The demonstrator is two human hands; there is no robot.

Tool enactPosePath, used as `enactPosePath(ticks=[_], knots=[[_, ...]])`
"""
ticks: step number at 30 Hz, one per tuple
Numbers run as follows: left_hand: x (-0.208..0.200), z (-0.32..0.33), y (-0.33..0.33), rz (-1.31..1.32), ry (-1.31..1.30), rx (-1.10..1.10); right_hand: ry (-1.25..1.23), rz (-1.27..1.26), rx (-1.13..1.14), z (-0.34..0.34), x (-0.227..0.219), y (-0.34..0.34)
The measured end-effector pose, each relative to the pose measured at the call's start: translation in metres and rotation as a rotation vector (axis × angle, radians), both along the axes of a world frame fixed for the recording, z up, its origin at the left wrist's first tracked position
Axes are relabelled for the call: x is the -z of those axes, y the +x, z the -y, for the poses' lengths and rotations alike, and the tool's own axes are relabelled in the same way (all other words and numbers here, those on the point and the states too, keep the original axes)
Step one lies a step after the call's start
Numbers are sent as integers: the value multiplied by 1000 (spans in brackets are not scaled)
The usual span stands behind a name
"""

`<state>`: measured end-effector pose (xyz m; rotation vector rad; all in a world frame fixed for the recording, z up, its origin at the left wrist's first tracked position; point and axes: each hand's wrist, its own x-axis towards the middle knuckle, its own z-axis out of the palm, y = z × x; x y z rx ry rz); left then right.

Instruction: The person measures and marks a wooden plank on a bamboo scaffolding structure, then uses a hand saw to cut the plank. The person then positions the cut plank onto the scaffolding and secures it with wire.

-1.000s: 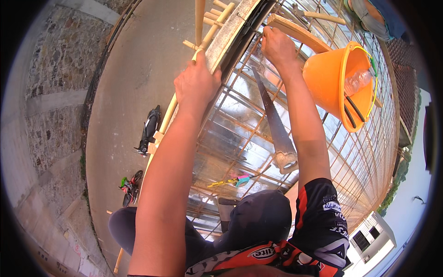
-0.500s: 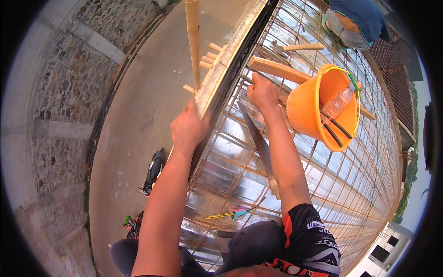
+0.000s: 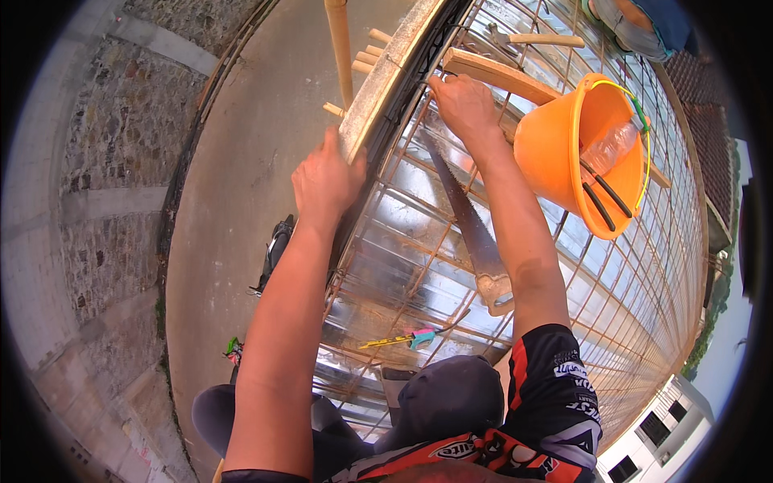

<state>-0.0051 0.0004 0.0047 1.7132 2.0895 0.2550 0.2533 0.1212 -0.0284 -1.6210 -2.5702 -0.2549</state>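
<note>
My left hand (image 3: 326, 179) is closed round the near end of a long wooden board (image 3: 377, 95) on the formwork's left edge. Farther along to the right, my right hand (image 3: 467, 109) is closed beside the dark edge bars; whatever its fingers hold is hidden. Under and left of my right forearm lies a handsaw (image 3: 465, 211) on the rebar grid (image 3: 427, 262), its wooden handle nearest me. A timber piece (image 3: 499, 78) rests just beyond my right hand. Close to my knees is a tape measure (image 3: 422, 338) with its yellow blade partly out.
An orange bucket (image 3: 551, 153) holding a clear plastic bottle (image 3: 609, 150) and black-handled tools stands right of my right forearm. A hammer (image 3: 547, 39) lies farther off. Another person (image 3: 636, 28) is at the upper right. Left of the edge, a bamboo pole (image 3: 340, 56) rises above the pavement below.
The whole view has shifted, so hands, bucket and board sit higher in the picture. More of the saw's handle shows beside my right forearm. My left hand keeps its grip on the board.
</note>
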Motion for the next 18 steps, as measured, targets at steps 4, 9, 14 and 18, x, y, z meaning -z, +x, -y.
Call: enactPosePath(ticks=[4, 9, 14, 18], knots=[[1, 1, -7, -6, -35, 3, 42, -243, 14, 8, 9, 3], [2, -2, -1, -15, -44, 8, 73, -283, 164, 3, 22, -10], [3, 0, -4, -8, -44, 3, 31, -76, -66, -21, 14, -18], [5, -1, -6, -15, -59, 8, 43, -87, -106, -37, 3, -20]])
